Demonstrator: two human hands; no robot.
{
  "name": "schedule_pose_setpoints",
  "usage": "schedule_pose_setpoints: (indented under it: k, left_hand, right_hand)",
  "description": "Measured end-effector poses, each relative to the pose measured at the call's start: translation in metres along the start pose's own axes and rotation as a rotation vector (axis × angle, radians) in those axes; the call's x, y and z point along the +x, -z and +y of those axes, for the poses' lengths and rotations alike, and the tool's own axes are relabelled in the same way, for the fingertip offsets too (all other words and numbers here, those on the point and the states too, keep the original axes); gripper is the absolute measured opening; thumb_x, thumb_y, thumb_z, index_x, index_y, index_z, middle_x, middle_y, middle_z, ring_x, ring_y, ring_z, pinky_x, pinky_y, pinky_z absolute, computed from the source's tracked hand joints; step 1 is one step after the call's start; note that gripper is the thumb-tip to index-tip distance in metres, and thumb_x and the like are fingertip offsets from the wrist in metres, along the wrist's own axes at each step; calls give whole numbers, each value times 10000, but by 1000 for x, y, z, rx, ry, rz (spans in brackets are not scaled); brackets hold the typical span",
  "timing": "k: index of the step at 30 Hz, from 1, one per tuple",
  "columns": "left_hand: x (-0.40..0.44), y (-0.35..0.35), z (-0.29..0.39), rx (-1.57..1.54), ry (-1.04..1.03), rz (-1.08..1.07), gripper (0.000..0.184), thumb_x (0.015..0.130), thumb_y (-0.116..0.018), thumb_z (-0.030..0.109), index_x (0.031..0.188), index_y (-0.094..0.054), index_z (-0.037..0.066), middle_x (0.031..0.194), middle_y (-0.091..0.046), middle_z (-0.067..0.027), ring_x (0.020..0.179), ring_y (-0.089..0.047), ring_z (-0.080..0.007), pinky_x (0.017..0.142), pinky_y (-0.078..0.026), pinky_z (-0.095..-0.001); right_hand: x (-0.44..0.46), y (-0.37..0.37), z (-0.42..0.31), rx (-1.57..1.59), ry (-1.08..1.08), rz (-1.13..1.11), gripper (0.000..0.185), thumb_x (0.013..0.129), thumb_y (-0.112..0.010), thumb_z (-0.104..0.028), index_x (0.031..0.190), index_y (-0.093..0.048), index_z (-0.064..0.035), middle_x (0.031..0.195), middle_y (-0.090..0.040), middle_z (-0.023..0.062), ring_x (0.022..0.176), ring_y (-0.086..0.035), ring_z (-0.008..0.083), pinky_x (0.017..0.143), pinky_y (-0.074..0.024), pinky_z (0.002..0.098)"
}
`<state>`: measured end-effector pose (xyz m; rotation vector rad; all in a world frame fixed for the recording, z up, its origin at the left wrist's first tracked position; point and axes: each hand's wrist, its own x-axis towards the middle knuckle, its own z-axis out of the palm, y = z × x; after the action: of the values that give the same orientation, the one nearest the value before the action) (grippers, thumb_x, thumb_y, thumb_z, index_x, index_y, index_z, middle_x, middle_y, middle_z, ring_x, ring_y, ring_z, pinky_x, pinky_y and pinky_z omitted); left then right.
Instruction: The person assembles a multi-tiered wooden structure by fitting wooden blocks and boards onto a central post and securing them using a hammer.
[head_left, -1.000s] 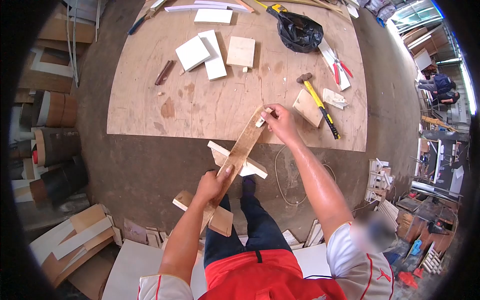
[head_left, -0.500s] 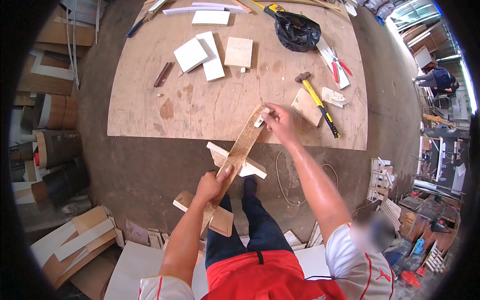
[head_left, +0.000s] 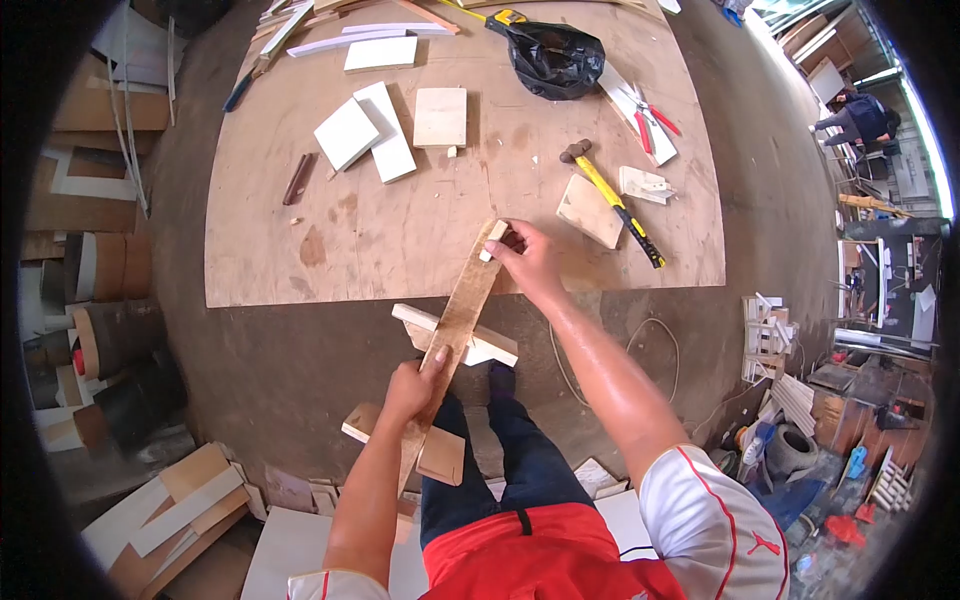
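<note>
A long wooden plank (head_left: 463, 302) slants from my lap up to the table's near edge. My left hand (head_left: 412, 388) is closed around its lower half, thumb lying on the top face. At the far end, my right hand (head_left: 528, 264) pinches a small pale wood block (head_left: 492, 243) against the plank's face. Crosswise under the plank sit a wooden crosspiece (head_left: 495, 346) near its middle and a wood block (head_left: 441, 457) lower down, close to my legs. How these pieces are fixed is hidden.
On the plywood table (head_left: 400, 240) lie a yellow-handled hammer (head_left: 612, 200), a square wood block (head_left: 441, 117), white boards (head_left: 390, 135), red-handled pliers (head_left: 645, 118) and a black plastic bag (head_left: 556, 62). A cable (head_left: 677, 360) loops on the floor. Another person (head_left: 862, 118) is far right.
The small block at the plank's far end has turned more upright under my right fingers. My view has shifted slightly, and my left hand keeps its hold on the plank.
</note>
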<state>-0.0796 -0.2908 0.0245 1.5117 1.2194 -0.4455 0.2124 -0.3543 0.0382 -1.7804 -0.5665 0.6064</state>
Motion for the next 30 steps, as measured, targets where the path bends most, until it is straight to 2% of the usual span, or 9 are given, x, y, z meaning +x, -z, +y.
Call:
schedule_pose_setpoints:
  k: [4, 7, 10, 16, 30]
  left_hand:
    - [-7, 2, 8, 23, -13, 25, 829, 920, -585, 695, 1011, -722, -117, 899, -710, -327, 934, -728, -418, 822, -540, -465]
    - [-10, 3, 11, 46, -46, 52, 826, 921, -586, 692, 1009, -722, -118, 886, -711, -322, 923, -731, -413, 813, -542, -464]
    - [-15, 6, 17, 45, -46, 59, 826, 921, -587, 690, 1007, -722, -120, 876, -710, -320, 917, -735, -408, 808, -545, -462]
    - [-13, 5, 16, 47, -27, 48, 828, 918, -591, 692, 999, -722, -121, 873, -708, -325, 915, -737, -406, 806, -547, -468]
    - [-10, 3, 9, 60, -30, 61, 882, 898, -572, 741, 993, -722, -123, 888, -706, -334, 930, -727, -432, 811, -542, -477]
  right_hand:
    - [-1, 7, -7, -59, 15, -59, 427, 877, -812, -161, 1236, -675, 25, 925, -719, 23, 792, -637, 82, 747, -534, 270]
    - [0, 10, -5, -44, 30, -89, 430, 875, -812, -166, 1235, -678, 27, 931, -724, 32, 812, -643, 81, 755, -535, 264]
    - [2, 10, -2, -32, 52, -88, 466, 833, -835, -225, 1202, -693, 22, 890, -726, 56, 779, -642, 110, 734, -533, 287]
    - [2, 12, -1, -140, 81, -79, 506, 805, -860, -255, 1198, -691, 16, 879, -719, 72, 774, -649, 130, 725, -539, 300]
    - [-1, 14, -6, -99, 77, -111, 526, 804, -869, -287, 1207, -679, -7, 839, -662, 34, 739, -595, 109, 685, -514, 291]
